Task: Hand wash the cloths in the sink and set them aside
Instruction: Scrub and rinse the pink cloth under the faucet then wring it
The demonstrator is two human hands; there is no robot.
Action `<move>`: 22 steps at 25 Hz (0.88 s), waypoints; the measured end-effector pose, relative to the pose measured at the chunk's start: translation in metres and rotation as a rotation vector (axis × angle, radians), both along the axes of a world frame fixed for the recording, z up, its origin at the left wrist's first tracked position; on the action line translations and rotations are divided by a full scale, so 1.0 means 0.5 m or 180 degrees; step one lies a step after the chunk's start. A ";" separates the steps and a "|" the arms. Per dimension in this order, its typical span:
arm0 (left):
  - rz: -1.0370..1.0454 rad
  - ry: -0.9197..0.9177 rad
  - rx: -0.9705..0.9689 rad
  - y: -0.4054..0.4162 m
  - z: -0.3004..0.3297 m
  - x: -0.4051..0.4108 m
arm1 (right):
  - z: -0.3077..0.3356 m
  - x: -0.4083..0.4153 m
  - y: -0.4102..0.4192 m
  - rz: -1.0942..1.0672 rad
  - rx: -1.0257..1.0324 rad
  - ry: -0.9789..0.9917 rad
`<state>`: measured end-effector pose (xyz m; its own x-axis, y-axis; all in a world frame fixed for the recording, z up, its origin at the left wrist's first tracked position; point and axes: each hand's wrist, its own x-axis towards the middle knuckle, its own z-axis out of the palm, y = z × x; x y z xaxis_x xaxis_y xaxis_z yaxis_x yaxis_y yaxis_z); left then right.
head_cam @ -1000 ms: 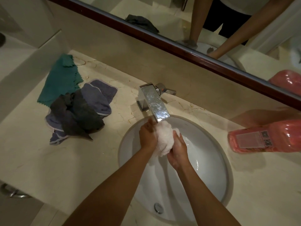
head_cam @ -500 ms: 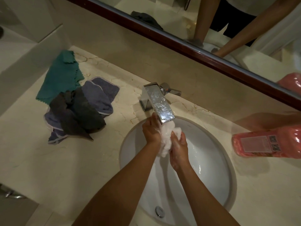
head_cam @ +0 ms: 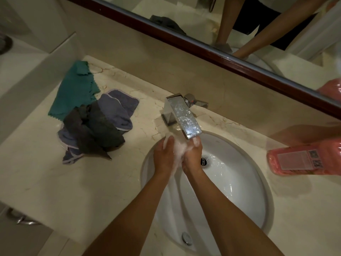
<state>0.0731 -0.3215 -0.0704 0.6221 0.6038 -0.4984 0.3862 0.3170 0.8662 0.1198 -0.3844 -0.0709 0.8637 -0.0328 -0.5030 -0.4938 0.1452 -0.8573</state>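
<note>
Nearest the camera, two bare forearms reached up over the white sink point(head_cam: 245, 209), whose overflow hole sat in the near rim and whose drain lay just right of the hands. The left hand point(head_cam: 164, 157) and right hand point(head_cam: 191, 157) were pressed together under the tap point(head_cam: 184, 117), fingers curled inward and closed around a pale, soapy cloth point(head_cam: 178, 151). Only a thin white strip of it showed between the palms, blurred and wet, so its shape could not be made out. Water glistened on the bowl to the right of the hands.

On the marble counter point(head_cam: 46, 182) left of the sink lay a heap of cloths, well apart from the hands: a dark grey cloth point(head_cam: 96, 133) on top, a purple cloth point(head_cam: 118, 108) beneath and behind it, and a green cloth point(head_cam: 75, 89) farthest back, partly under the others. To the right of the sink a pink bottle point(head_cam: 304, 159) lay on its side, label up, near the rim.

Behind the tap its lever point(head_cam: 197, 102) pointed right. Beyond that the wall rose to a mirror point(head_cam: 184, 13) with a dark red frame, reflecting the person's arms.
</note>
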 end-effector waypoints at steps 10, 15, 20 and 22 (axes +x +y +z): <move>0.0175 -0.0409 -0.0750 0.005 -0.010 -0.047 | 0.010 0.004 0.020 -0.0595 0.0002 0.0603; 0.0072 -0.0533 -0.0841 0.002 0.011 -0.051 | -0.005 -0.019 -0.017 -0.0118 0.0633 0.0414; -0.0612 0.0653 0.0131 0.013 0.010 -0.037 | -0.008 -0.018 -0.064 -0.0323 0.0805 0.0389; -0.1057 0.1459 -0.0064 0.013 0.009 -0.036 | -0.011 -0.022 -0.079 -0.0350 0.0635 0.0360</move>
